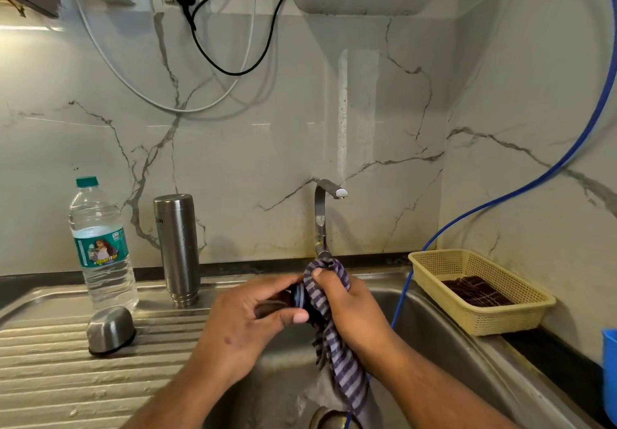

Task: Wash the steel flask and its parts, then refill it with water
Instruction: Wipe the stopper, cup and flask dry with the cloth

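Observation:
The steel flask body [178, 248] stands upside down on the draining board, left of the tap. Its steel cup lid [110, 330] lies mouth down on the ridged board nearer me. Over the sink, my left hand [248, 325] grips a small dark flask part [293, 296], mostly hidden between my fingers. My right hand [347, 308] presses a blue striped cloth [337, 355] against that part; the cloth's tail hangs down into the basin.
A clear plastic water bottle [101, 248] with a green cap stands left of the flask. The tap [323, 218] rises behind my hands, not running. A cream basket [480, 290] holding a dark cloth sits right of the sink [444, 338]. A blue hose [567, 161] drops into the basin.

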{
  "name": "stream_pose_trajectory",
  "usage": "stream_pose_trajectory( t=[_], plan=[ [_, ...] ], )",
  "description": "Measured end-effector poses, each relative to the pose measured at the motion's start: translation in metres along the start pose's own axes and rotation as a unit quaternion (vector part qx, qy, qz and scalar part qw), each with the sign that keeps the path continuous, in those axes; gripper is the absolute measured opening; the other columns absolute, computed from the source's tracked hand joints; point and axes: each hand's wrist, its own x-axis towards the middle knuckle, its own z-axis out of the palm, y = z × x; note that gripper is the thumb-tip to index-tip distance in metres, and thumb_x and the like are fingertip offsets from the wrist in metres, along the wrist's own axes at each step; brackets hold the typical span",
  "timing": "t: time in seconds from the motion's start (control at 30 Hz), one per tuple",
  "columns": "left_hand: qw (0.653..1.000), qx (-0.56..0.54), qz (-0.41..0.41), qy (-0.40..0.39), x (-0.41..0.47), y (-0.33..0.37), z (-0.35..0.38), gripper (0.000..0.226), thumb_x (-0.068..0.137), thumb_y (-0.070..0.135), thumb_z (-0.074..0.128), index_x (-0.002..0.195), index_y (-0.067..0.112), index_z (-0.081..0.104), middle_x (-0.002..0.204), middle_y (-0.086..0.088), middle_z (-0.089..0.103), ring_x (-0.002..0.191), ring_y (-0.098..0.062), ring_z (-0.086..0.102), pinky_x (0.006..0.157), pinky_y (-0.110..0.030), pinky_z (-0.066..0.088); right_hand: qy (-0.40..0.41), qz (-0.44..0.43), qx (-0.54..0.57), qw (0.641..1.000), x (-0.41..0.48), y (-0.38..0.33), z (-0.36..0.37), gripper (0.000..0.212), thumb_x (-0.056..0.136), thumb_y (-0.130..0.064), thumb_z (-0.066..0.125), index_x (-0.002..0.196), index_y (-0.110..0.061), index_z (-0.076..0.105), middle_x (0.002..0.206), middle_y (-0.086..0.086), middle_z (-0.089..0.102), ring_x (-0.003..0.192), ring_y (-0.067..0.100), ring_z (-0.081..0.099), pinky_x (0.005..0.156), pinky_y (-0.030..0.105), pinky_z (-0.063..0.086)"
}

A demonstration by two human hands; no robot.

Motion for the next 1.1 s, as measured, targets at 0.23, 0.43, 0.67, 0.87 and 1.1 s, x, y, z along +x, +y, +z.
stream_pose_trajectory(
  t=[0.23, 0.43, 0.67, 0.87, 1.1],
  plan=[
    [0.911, -0.3, -0.275, -0.069, -0.003, 0.014, 0.003, 0.046, 0.078, 0.041, 0.065, 0.088, -0.002, 0.075, 0.076, -0.02, 0.067, 0.061, -0.022, 0.06, 0.05, -0.027, 0.054, -0.024, -0.3, -0.295, 0.907, 0.002, 0.013, -0.008, 0.024, 0.088, -0.052, 0.058, 0.108, -0.038, 0.056, 0.097, -0.021, 0.059, 0.092, 0.002, 0.061, 0.078, 0.027, 0.052],
    [0.996, -0.083, -0.038, -0.025, -0.002, 0.004, 0.005, 0.041, 0.075, 0.027, 0.082, 0.115, 0.033, 0.075, 0.112, 0.019, 0.075, 0.11, 0.002, 0.068, 0.095, -0.017, 0.051, -0.009, -0.006, 0.035, 0.999, 0.0, 0.002, 0.002, 0.026, 0.101, -0.043, 0.055, 0.104, -0.024, 0.073, 0.094, -0.006, 0.077, 0.09, 0.008, 0.072, 0.083, 0.027, 0.054],
    [0.999, -0.03, -0.01, 0.027, -0.003, 0.003, 0.009, 0.048, 0.071, 0.02, 0.084, 0.116, 0.032, 0.074, 0.11, 0.023, 0.075, 0.105, 0.004, 0.07, 0.089, -0.009, 0.052, 0.056, -0.01, 0.002, 0.998, 0.003, 0.007, 0.004, 0.029, 0.099, -0.047, 0.056, 0.101, -0.025, 0.074, 0.092, -0.007, 0.077, 0.088, 0.003, 0.071, 0.081, 0.025, 0.054],
    [0.851, -0.418, -0.318, -0.008, -0.003, 0.017, 0.013, 0.022, 0.087, 0.013, 0.067, 0.078, 0.0, 0.082, 0.092, -0.018, 0.077, 0.067, -0.017, 0.073, 0.059, -0.026, 0.062, 0.011, -0.328, -0.201, 0.923, 0.004, 0.018, -0.006, 0.024, 0.093, -0.044, 0.064, 0.104, -0.022, 0.063, 0.094, -0.016, 0.062, 0.088, 0.003, 0.062, 0.077, 0.021, 0.051],
    [0.855, -0.415, -0.311, -0.025, -0.005, 0.017, 0.017, 0.021, 0.076, 0.016, 0.07, 0.079, 0.0, 0.082, 0.078, -0.016, 0.068, 0.062, -0.018, 0.059, 0.052, -0.026, 0.055, 0.016, -0.321, -0.166, 0.932, 0.005, 0.014, -0.008, 0.027, 0.088, -0.044, 0.066, 0.1, -0.02, 0.066, 0.09, -0.011, 0.065, 0.087, 0.006, 0.065, 0.076, 0.025, 0.053]
  ],
)
